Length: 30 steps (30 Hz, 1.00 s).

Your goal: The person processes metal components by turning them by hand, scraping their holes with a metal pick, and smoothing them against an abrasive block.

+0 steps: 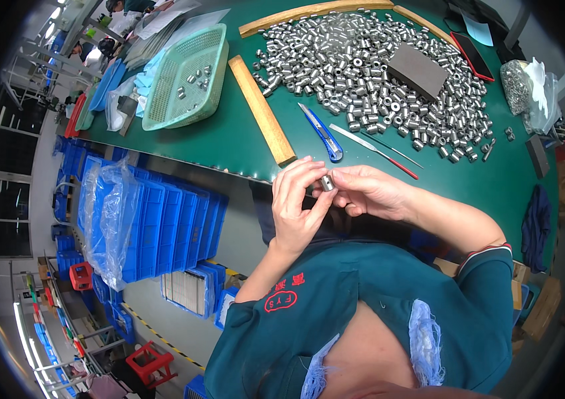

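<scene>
One big green worktable, with a stack of blue crates left of it, too overlapped to count. On the table there's a heap of steel bushings, way too many to tally, then one mint-green basket with a handful more inside. Three wooden bars edge the heap. Two hands: left hand and right hand, both pinched narrow on the same part. One gray block sits on the heap, hiding whatever's under it. Also one red-edged phone, one blue utility knife, one red-handled file, one thin rod. Smallest: one steel bushing between both hands' fingertips, just off the table's near edge.
</scene>
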### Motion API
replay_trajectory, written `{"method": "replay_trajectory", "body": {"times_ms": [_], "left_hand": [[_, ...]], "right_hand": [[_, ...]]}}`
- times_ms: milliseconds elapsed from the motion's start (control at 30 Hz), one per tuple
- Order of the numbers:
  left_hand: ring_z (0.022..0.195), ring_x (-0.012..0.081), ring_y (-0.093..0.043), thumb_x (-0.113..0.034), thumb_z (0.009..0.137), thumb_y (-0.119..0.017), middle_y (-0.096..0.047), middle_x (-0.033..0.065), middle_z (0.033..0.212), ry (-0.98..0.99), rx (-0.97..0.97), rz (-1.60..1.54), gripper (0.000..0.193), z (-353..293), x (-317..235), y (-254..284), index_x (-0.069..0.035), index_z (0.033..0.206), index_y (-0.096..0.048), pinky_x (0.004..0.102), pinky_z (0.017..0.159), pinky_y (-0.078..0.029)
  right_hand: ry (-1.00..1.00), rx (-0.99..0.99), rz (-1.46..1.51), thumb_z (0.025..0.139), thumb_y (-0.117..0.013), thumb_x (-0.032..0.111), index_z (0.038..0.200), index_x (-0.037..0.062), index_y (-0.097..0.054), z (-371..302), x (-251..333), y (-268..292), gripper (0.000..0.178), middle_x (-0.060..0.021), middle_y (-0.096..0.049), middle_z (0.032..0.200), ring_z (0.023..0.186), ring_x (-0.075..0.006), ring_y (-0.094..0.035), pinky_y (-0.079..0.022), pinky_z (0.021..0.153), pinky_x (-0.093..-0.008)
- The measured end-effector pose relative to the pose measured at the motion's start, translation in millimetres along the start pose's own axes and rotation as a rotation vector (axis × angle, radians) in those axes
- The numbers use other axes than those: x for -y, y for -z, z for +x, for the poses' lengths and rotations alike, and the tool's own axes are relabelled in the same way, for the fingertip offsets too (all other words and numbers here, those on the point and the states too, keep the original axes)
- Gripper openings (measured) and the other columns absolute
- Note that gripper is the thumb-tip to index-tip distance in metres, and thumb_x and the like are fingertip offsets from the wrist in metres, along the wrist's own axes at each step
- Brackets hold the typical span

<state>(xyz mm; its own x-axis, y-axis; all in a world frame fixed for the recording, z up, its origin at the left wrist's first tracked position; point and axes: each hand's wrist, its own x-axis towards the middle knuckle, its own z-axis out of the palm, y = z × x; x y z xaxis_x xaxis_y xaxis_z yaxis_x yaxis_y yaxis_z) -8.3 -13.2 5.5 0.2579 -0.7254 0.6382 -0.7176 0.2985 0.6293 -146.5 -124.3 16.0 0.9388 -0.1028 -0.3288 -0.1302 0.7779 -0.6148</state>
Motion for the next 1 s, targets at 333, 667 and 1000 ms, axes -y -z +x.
{"method": "replay_trajectory", "body": {"times_ms": [333,667,1000], "left_hand": [[0.104,0.0286,-0.057,-0.010,0.070,-0.074,-0.063,0.0077,0.104,0.005,0.005,0.021,0.031,-0.4,0.9,-0.3,-0.005,0.098,-0.063,0.0380,0.090,-0.041],[0.105,0.0297,-0.056,-0.015,0.074,-0.074,-0.061,0.0102,0.106,0.090,0.064,-0.170,0.033,-2.4,1.9,2.2,-0.002,0.102,-0.063,0.0400,0.092,-0.043],[0.108,0.0279,-0.056,-0.003,0.076,-0.070,-0.063,0.0114,0.104,0.084,0.015,-0.129,0.027,-2.1,-1.4,2.4,-0.001,0.102,-0.062,0.0385,0.094,-0.042]], "right_hand": [[0.009,0.016,-0.026,0.092,-0.055,0.033,0.110,0.0058,-0.059,0.3,-1.0,2.0,0.032,-0.0010,-0.061,0.104,0.071,-0.0011,-0.051,-0.042,0.053,-0.0149],[0.021,0.025,-0.048,0.091,-0.058,0.032,0.110,0.0027,-0.058,1.2,-3.4,4.0,0.035,0.0011,-0.059,0.096,0.070,-0.0013,-0.051,-0.040,0.051,-0.0148],[0.041,0.001,-0.045,0.092,-0.057,0.035,0.102,0.0115,-0.057,0.9,-2.0,1.6,0.026,0.0079,-0.053,0.087,0.072,-0.0005,-0.051,-0.038,0.050,-0.0138]]}}
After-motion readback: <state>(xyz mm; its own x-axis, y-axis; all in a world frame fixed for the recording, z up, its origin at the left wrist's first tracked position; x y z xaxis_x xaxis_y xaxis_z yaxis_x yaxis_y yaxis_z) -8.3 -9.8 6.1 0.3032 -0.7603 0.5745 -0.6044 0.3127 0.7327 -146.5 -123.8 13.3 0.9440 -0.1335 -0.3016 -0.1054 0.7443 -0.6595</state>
